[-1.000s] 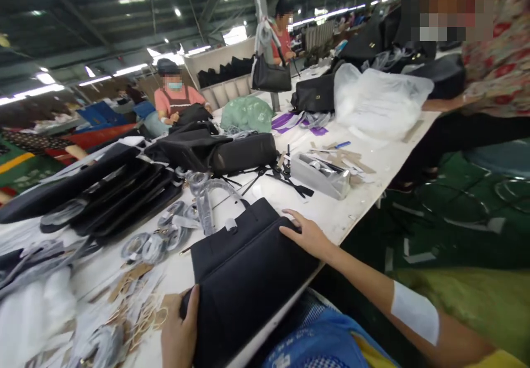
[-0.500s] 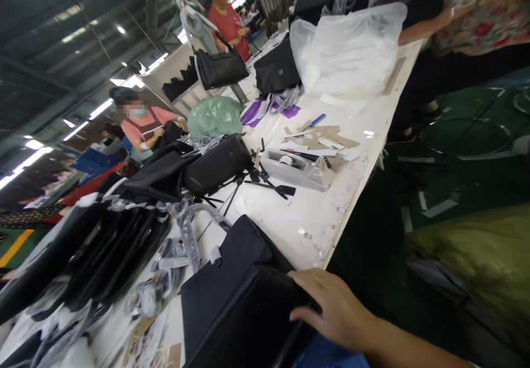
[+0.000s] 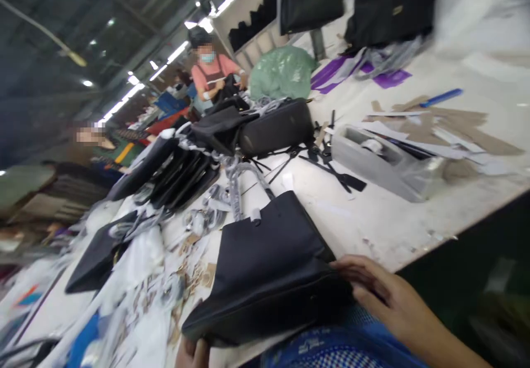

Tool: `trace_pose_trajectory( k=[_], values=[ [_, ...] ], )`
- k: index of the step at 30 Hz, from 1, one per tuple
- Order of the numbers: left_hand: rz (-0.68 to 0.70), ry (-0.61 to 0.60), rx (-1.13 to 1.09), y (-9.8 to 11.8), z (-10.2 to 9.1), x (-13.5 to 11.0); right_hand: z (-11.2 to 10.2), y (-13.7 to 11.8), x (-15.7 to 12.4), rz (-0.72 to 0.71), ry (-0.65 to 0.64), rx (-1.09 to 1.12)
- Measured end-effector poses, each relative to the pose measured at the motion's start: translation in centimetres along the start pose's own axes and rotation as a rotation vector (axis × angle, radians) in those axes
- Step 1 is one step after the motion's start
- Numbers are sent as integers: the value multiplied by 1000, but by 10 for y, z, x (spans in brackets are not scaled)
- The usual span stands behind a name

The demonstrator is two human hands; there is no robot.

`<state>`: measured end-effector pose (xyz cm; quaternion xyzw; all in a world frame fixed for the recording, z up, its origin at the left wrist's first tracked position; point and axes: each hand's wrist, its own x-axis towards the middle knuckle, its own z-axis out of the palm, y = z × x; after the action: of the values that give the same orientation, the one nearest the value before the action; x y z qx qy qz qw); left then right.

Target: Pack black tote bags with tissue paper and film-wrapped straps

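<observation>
A black handbag [image 3: 269,252] lies on its side on the white table [image 3: 314,205] in front of me, its base turned toward my body. My right hand [image 3: 379,285] grips the bag's right end, fingers on its edge and thumb below. At the bag's near left corner, my left hand [image 3: 192,354] pinches the edge; only its fingertips show, at the bottom of the view. A grey-wrapped strap [image 3: 236,191] runs from the bag's far side. Under the bag lies the blue checked cloth [image 3: 331,351] of my clothing.
A tape dispenser [image 3: 381,161], black strap pieces [image 3: 339,177], paper strips [image 3: 447,128] and a blue pen [image 3: 441,97] lie to the right. Several black bags [image 3: 277,128] stand beyond. A green plastic bundle [image 3: 284,73] sits farther back. A masked person [image 3: 213,73] works across the table.
My view has swung left, so things sit farther right. My left hand has come into view on the bag's near corner. The bag's base is now turned more toward me.
</observation>
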<state>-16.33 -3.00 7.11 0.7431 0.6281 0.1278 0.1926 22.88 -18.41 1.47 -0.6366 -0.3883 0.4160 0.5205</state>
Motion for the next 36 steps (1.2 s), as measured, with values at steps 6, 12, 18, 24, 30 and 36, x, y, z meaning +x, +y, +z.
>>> trace_pose_trajectory(
  k=[6, 12, 18, 24, 30, 36],
  values=[
    [-197, 51, -468, -9, 14, -19, -24, -63, 47, -346, 83, -395],
    [-53, 31, -790, -10, 24, -20, 74, -160, 137, -797, -693, -491],
    [28, 55, -854, -4, 27, -15, 216, -165, 178, -976, -1151, -575],
    [114, 37, -888, -7, 32, -8, 261, -128, 173, -954, -1253, -495],
    [256, 14, -852, -24, 42, -8, 245, -119, 173, -1004, -1014, -309],
    [307, -13, -877, -22, 41, 3, 235, -121, 181, -965, -1005, -335]
  ],
)
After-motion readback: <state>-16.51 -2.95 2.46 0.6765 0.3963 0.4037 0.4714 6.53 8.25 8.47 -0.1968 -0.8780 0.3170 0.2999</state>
